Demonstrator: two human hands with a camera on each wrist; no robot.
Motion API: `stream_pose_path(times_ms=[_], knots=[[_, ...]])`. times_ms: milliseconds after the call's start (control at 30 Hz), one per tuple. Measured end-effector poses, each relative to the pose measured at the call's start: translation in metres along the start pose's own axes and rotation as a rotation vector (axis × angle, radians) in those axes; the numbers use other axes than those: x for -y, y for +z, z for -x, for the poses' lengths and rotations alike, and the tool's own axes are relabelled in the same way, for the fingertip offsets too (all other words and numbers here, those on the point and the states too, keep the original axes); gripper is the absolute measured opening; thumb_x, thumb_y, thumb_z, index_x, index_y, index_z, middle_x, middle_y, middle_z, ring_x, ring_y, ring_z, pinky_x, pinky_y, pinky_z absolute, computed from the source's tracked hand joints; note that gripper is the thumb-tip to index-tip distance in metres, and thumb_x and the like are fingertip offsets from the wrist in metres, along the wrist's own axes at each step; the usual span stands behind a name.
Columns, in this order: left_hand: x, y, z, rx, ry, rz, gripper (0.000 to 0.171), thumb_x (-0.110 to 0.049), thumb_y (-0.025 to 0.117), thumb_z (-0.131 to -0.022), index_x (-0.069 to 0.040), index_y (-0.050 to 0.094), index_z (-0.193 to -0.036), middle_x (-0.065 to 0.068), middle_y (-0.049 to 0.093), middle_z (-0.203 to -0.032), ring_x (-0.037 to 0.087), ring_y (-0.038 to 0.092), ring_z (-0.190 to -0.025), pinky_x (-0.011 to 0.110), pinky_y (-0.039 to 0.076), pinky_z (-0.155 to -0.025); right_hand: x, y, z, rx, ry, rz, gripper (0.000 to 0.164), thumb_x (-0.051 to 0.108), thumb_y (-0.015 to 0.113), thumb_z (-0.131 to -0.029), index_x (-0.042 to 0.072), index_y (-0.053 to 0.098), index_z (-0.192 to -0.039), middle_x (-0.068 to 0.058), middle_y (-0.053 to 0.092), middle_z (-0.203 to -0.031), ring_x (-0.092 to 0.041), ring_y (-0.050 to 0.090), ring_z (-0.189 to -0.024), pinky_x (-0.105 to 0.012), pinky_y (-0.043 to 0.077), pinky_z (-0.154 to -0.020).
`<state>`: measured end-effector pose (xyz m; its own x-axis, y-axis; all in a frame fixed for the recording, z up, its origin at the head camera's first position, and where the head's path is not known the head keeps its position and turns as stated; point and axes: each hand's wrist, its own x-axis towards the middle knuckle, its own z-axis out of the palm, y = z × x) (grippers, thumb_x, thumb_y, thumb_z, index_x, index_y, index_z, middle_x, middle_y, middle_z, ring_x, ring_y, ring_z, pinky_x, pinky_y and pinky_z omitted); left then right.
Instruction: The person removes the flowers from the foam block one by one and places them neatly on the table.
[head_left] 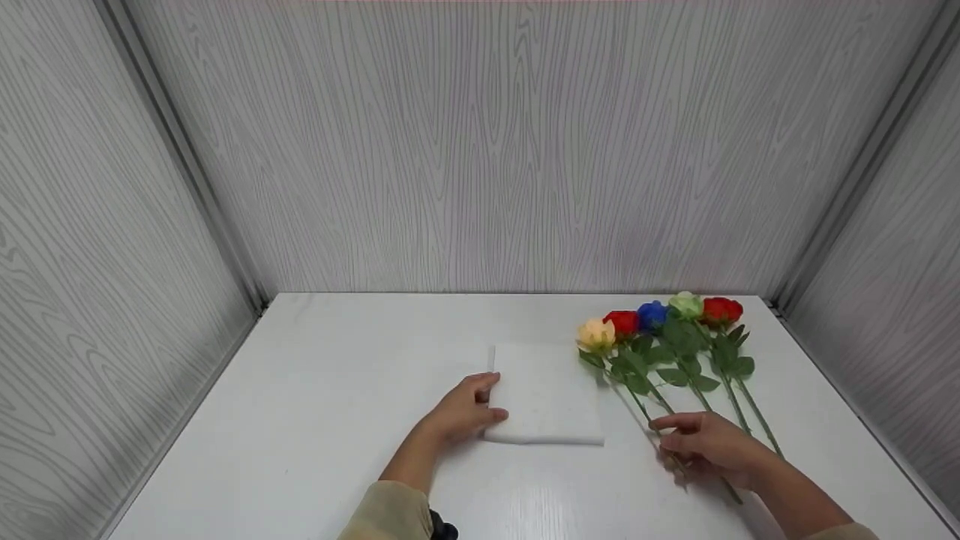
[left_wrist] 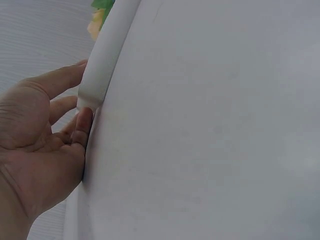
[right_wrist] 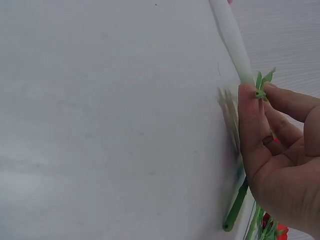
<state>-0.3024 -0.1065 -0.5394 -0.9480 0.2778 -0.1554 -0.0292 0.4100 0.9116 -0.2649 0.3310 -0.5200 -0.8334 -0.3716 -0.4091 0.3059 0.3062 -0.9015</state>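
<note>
A flat white rectangular block (head_left: 546, 390) lies near the middle of the white table. My left hand (head_left: 459, 411) grips its left edge, thumb near the front corner; the left wrist view shows the fingers at the block's rounded side (left_wrist: 102, 60). Farther right, my right hand (head_left: 711, 444) pinches the green stem of a peach rose (head_left: 596, 335) between thumb and fingertips. In the right wrist view the cut stem end (right_wrist: 259, 94) pokes out between the fingers. Beside that rose lie a red rose (head_left: 622, 323) and a blue rose (head_left: 652, 315), blooms toward the back.
A pale green rose (head_left: 685, 304) and another red rose (head_left: 722, 310) lie at the far right, stems running toward my right wrist. Grey wood-grain panels (head_left: 480, 150) enclose the white table (head_left: 337, 390) at the back and both sides.
</note>
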Motion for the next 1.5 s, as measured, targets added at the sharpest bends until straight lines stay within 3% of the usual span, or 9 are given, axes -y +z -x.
stream_pose_path(times_ms=[233, 800, 1133, 1300, 1500], knots=[[0.0, 0.0, -0.002, 0.0, 0.011, -0.011, 0.075, -0.017, 0.083, -0.096, -0.011, 0.05, -0.163, 0.019, 0.049, -0.162, 0.036, 0.054, -0.143, 0.051, 0.05, -0.117, 0.003, 0.001, 0.007, -0.006, -0.042, 0.12, 0.056, 0.012, 0.074, -0.102, -0.006, 0.055, -0.152, 0.001, 0.073, -0.098, -0.012, 0.064, -0.08, -0.028, 0.056, -0.071], [-0.001, -0.002, -0.001, 0.006, 0.017, -0.021, 0.076, -0.019, 0.083, -0.096, -0.012, 0.049, -0.163, 0.019, 0.048, -0.164, 0.037, 0.051, -0.147, 0.054, 0.046, -0.121, 0.001, 0.024, 0.011, -0.314, -0.023, 0.425, 0.038, 0.009, 0.082, -0.092, 0.001, 0.074, -0.129, -0.007, 0.074, -0.09, -0.017, 0.07, -0.078, -0.037, 0.064, -0.065], [0.001, -0.002, -0.003, 0.006, 0.022, -0.04, 0.076, -0.019, 0.084, -0.095, -0.011, 0.05, -0.163, 0.018, 0.05, -0.161, 0.034, 0.053, -0.142, 0.052, 0.046, -0.12, 0.004, 0.033, 0.011, -0.407, 0.038, 0.482, 0.031, 0.01, 0.083, -0.093, 0.005, 0.076, -0.123, -0.008, 0.074, -0.089, -0.019, 0.071, -0.071, -0.036, 0.062, -0.061], [0.002, -0.001, -0.004, 0.008, 0.033, -0.045, 0.076, -0.019, 0.084, -0.096, -0.01, 0.05, -0.163, 0.019, 0.05, -0.16, 0.034, 0.054, -0.142, 0.051, 0.048, -0.119, 0.002, 0.034, 0.013, -0.415, 0.041, 0.483, 0.03, 0.01, 0.082, -0.094, 0.005, 0.076, -0.123, -0.008, 0.074, -0.089, -0.019, 0.071, -0.069, -0.036, 0.062, -0.061], [0.002, -0.001, -0.003, 0.01, 0.035, -0.013, 0.077, -0.017, 0.084, -0.096, -0.008, 0.048, -0.163, 0.022, 0.05, -0.16, 0.037, 0.053, -0.144, 0.051, 0.049, -0.118, 0.004, 0.034, 0.014, -0.424, 0.034, 0.473, 0.025, 0.018, 0.074, -0.102, 0.004, 0.075, -0.123, -0.008, 0.072, -0.087, -0.019, 0.067, -0.063, -0.036, 0.059, -0.058]])
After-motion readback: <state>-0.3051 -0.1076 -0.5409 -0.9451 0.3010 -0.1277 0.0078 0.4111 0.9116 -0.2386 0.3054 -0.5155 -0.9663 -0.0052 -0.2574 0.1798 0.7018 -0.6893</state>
